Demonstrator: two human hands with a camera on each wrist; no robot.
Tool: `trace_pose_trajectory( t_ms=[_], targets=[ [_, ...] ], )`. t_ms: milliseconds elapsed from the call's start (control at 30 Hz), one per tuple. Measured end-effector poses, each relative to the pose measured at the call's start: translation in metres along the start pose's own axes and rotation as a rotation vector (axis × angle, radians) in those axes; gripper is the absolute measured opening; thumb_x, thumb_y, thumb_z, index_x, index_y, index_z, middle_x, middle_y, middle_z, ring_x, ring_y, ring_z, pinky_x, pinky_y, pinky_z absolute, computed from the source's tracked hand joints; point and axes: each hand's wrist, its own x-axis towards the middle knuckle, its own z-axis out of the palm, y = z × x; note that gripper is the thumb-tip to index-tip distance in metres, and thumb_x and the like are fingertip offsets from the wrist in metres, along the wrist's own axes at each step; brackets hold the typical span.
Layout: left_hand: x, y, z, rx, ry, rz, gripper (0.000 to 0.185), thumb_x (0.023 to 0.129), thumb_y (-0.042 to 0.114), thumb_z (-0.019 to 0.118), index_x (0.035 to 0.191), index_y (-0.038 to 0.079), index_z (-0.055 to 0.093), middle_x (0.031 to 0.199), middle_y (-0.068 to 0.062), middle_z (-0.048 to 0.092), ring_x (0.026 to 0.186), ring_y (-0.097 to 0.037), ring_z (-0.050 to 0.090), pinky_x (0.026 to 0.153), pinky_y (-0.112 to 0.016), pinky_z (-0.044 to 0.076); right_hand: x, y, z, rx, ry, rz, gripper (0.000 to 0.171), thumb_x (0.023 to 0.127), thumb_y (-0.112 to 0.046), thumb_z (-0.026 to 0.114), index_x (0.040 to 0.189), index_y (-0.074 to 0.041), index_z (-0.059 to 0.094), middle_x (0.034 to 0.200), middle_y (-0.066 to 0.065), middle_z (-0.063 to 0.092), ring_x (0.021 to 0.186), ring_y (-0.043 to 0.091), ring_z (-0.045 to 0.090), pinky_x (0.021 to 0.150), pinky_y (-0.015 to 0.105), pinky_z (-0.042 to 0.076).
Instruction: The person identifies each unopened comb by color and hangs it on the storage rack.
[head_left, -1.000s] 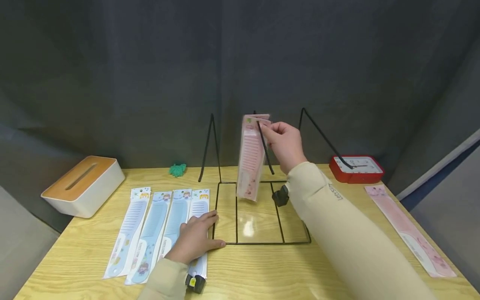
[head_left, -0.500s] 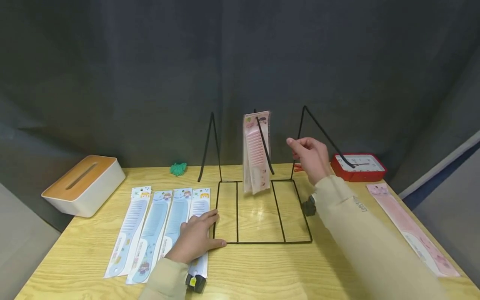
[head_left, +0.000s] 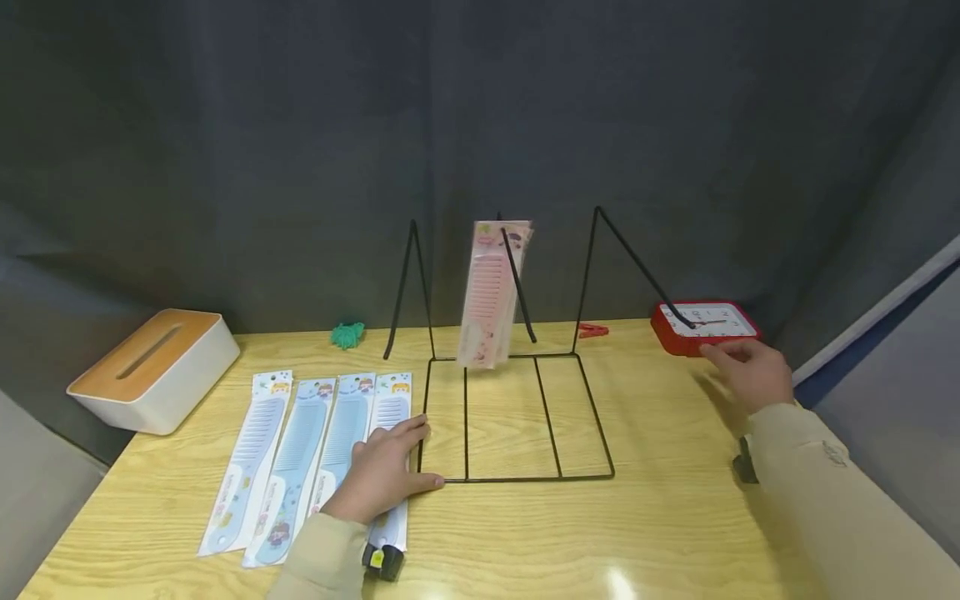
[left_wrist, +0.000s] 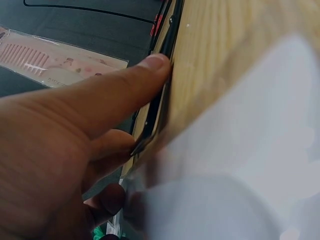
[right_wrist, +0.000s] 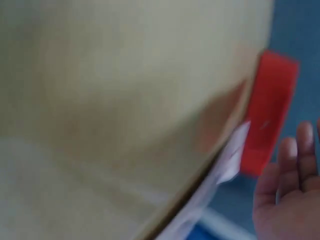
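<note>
Pink combs (head_left: 483, 312) are hanging on the middle hook (head_left: 518, 283) of the rack (head_left: 525, 480). Our left hand (head_left: 386, 471) is resting spread-fingered at its corner; our relaxed, empty right hand (head_left: 752, 373) is hovering by the clock (head_left: 716, 321). We are risking tipping if that hook gets knocked.

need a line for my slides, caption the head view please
Pink packaged combs hang on a black wire rack, left fingers touching it, right fingers near a red clock.

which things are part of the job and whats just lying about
Likely part of the job:
wire rack
pink packaged combs hanging on it
blue packaged combs
blurred pink packet

Apparently lying about:
tissue box
green bundle
red clip
red clock
</note>
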Motion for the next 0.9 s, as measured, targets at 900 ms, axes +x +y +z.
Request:
trace_pose_trajectory(
  t_ms=[900],
  targets=[
    [0.001,-0.004,0.000,-0.030,-0.005,-0.009,0.080,0.078,0.049,0.083,0.144,0.013,0.056,0.157,0.000,0.042,0.127,-0.031,0.047,0.094,-0.058,0.036,-0.011,0.046,-0.026,-0.226,-0.253,0.158,0.077,0.094,-0.038,0.061,0.138,0.018,0.033,0.136,0.044,0.038,0.111,0.057,0.044,0.096,0.067,0.039]
  ],
)
